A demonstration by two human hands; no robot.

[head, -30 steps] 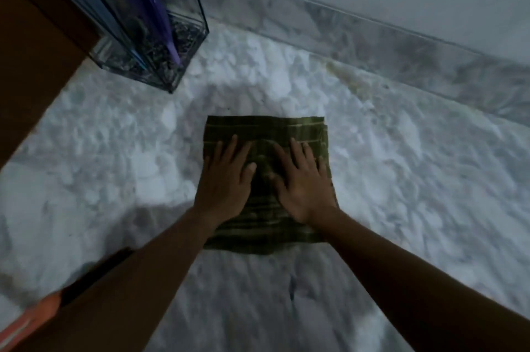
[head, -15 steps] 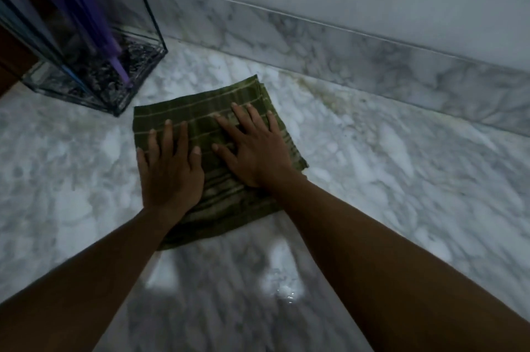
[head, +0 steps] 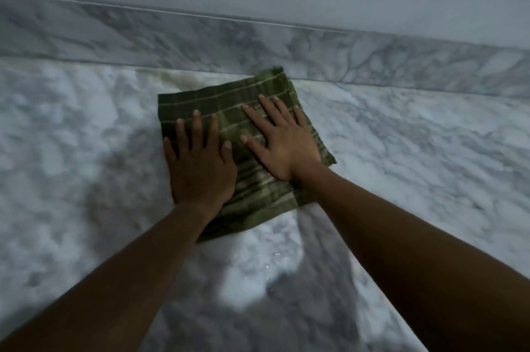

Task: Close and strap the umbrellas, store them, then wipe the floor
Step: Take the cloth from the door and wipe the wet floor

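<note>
A folded green cloth (head: 229,100) with pale stripes lies flat on the white marble floor (head: 415,168), its far corner touching the base of the wall. Both of my hands rest palm-down on it with fingers spread. My left hand (head: 198,170) covers its left side and my right hand (head: 284,142) covers its right side. Neither hand grips the fabric. No umbrellas or stand are in view.
A marble skirting (head: 172,36) runs along the wall just beyond the cloth. A yellowish stain (head: 177,80) marks the floor at the skirting, left of the cloth's far edge. Small water droplets (head: 272,261) glisten on the floor between my forearms.
The cloth and both hands have slid right and toward the wall. The glass umbrella stand at the upper left has left the view.
</note>
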